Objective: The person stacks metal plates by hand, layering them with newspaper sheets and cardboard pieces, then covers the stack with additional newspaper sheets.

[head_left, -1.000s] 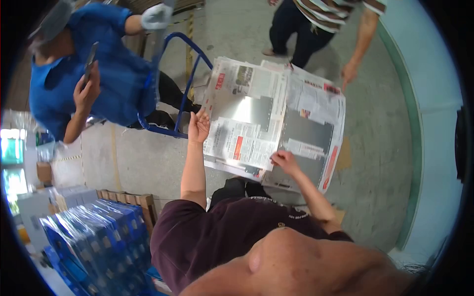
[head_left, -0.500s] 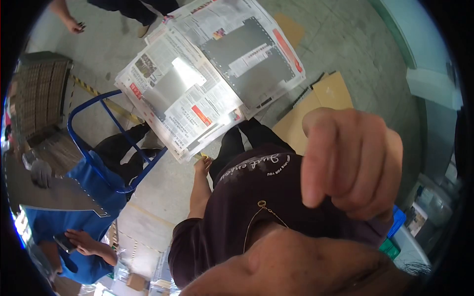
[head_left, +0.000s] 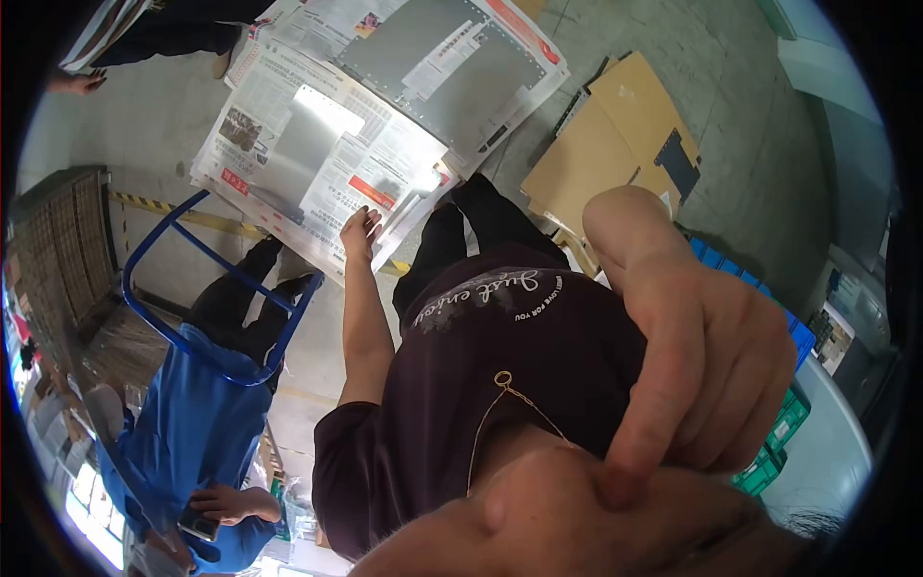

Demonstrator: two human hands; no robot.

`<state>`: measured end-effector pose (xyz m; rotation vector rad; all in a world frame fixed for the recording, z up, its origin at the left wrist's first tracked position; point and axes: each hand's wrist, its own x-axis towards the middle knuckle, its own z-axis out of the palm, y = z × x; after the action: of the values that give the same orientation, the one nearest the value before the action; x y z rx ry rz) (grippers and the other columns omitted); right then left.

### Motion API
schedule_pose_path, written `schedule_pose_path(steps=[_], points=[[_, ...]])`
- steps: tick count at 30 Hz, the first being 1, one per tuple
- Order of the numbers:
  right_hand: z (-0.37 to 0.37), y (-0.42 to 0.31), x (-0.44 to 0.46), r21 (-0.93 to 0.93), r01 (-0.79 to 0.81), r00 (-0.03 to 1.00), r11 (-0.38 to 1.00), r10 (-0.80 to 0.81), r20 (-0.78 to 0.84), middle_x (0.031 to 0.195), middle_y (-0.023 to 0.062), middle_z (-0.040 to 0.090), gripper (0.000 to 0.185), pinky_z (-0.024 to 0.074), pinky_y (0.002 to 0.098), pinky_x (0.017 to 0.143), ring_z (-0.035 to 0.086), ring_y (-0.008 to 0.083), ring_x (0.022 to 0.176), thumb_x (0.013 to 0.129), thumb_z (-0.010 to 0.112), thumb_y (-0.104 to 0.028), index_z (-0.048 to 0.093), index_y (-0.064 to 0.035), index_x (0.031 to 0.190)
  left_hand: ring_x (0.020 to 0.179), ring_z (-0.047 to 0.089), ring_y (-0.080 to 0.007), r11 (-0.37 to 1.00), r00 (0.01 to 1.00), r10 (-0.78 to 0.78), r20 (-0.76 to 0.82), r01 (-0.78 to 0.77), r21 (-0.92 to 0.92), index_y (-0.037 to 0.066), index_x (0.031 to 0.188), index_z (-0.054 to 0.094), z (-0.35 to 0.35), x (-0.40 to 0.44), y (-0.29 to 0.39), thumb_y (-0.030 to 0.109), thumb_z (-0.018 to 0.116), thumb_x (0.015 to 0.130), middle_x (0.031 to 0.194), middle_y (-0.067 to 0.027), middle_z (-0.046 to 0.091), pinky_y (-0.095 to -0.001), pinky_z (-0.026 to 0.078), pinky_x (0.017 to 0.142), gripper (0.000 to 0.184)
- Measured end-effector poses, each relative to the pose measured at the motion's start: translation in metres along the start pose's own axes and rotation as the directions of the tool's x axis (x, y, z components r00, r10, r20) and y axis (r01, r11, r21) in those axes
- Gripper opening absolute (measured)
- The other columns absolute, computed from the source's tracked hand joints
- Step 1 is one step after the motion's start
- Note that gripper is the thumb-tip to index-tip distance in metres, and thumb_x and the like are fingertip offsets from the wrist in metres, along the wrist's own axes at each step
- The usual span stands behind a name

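My left hand (head_left: pixel 361 233) is over the near edge of the newspaper (head_left: pixel 279 168), its fingers apart and nothing in them. Raised close to the camera, my right hand (head_left: pixel 716 361) has its fingers curled, the index finger touching my face; nothing shows in it. Newspaper sheets lie over flat grey metal sheets (head_left: pixel 452 96) on a cart with a blue tube handle (head_left: pixel 154 313). Bright light reflects off the metal between the pages.
A co-worker in blue (head_left: pixel 207 404) holds a phone (head_left: pixel 199 522) beside the blue handle. Another person's hand (head_left: pixel 88 83) shows at the upper left. Flattened cardboard (head_left: pixel 586 144) lies on the floor to the right, near green crates (head_left: pixel 788 420). A wooden pallet stack (head_left: pixel 72 231) stands left.
My right hand has left the newspaper and risen to my face. My left hand dropped beside the cart, then came back up over the newspaper. The view has turned, shifting the cart up and left.
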<state>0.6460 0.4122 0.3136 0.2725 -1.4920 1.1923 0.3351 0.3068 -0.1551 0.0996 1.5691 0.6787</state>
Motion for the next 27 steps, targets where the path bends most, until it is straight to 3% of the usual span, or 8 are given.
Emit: schedule_pose_path(steps=[6, 10, 15, 16, 19, 27], points=[[0.010, -0.005, -0.011, -0.116, -0.021, 0.995, 0.993, 0.009, -0.097, 0.053, 0.0040, 0.052, 0.032, 0.0509, 0.0278, 0.083, 0.061, 0.0136, 0.059, 0.075, 0.047, 0.008, 0.044, -0.0098, 0.049, 0.086, 0.064, -0.0219, 0.987, 0.989, -0.149, 0.013, 0.147, 0.064, -0.001, 0.112, 0.056, -0.019, 0.016, -0.045, 0.018, 0.056, 0.087, 0.094, -0.0121, 0.065, -0.0330, 0.053, 0.070, 0.031], [0.014, -0.013, -0.017, -0.071, -0.064, 0.993, 0.995, 0.056, -0.108, 0.052, 0.0034, 0.051, 0.032, 0.0510, 0.0278, 0.082, 0.059, 0.0137, 0.057, 0.074, 0.046, 0.009, 0.044, -0.0102, 0.048, 0.091, 0.063, -0.0242, 0.954, 0.967, -0.250, -0.051, 0.255, 0.159, 0.001, 0.119, 0.051, -0.040, 0.017, -0.066, 0.020, 0.050, 0.090, 0.101, -0.0128, 0.064, -0.0352, 0.051, 0.076, 0.034], [0.013, -0.012, -0.019, -0.014, -0.028, 0.998, 1.000, 0.027, -0.057, 0.052, 0.0038, 0.051, 0.030, 0.0511, 0.0284, 0.080, 0.059, 0.0147, 0.057, 0.075, 0.045, 0.008, 0.048, -0.0091, 0.050, 0.089, 0.064, -0.0243, 0.963, 0.974, -0.222, -0.032, 0.225, 0.150, 0.000, 0.119, 0.051, -0.053, 0.027, -0.065, 0.020, 0.052, 0.088, 0.098, -0.0131, 0.064, -0.0336, 0.052, 0.075, 0.037], [0.017, -0.006, -0.021, -0.021, 0.021, 0.997, 1.000, -0.022, -0.076, 0.052, 0.0039, 0.051, 0.029, 0.0512, 0.0285, 0.079, 0.059, 0.0149, 0.057, 0.075, 0.044, 0.008, 0.049, -0.0085, 0.051, 0.081, 0.065, -0.0230, 0.980, 0.982, -0.181, -0.056, 0.185, 0.077, 0.000, 0.106, 0.057, -0.049, 0.025, -0.062, 0.016, 0.056, 0.085, 0.091, -0.0127, 0.065, -0.0330, 0.053, 0.069, 0.027], [0.020, 0.003, -0.021, 0.020, 0.050, 0.996, 0.999, -0.049, -0.069, 0.054, 0.0050, 0.053, 0.027, 0.0517, 0.0291, 0.079, 0.060, 0.0155, 0.057, 0.076, 0.045, 0.007, 0.053, -0.0068, 0.054, 0.078, 0.064, -0.0203, 0.988, 0.994, -0.103, -0.032, 0.106, 0.117, -0.001, 0.104, 0.058, -0.025, 0.005, -0.030, 0.015, 0.057, 0.084, 0.089, -0.0119, 0.065, -0.0305, 0.053, 0.065, 0.025], [0.032, 0.022, -0.012, 0.246, -0.020, 0.996, 0.969, 0.040, -0.079, 0.056, 0.0053, 0.055, 0.027, 0.0513, 0.0292, 0.080, 0.059, 0.0148, 0.057, 0.077, 0.046, 0.007, 0.055, -0.0063, 0.055, 0.087, 0.064, -0.0210, 0.994, 0.996, -0.082, -0.019, 0.083, 0.073, 0.001, 0.107, 0.059, -0.010, -0.001, -0.030, 0.018, 0.055, 0.087, 0.096, -0.0117, 0.065, -0.0312, 0.052, 0.072, 0.027]])
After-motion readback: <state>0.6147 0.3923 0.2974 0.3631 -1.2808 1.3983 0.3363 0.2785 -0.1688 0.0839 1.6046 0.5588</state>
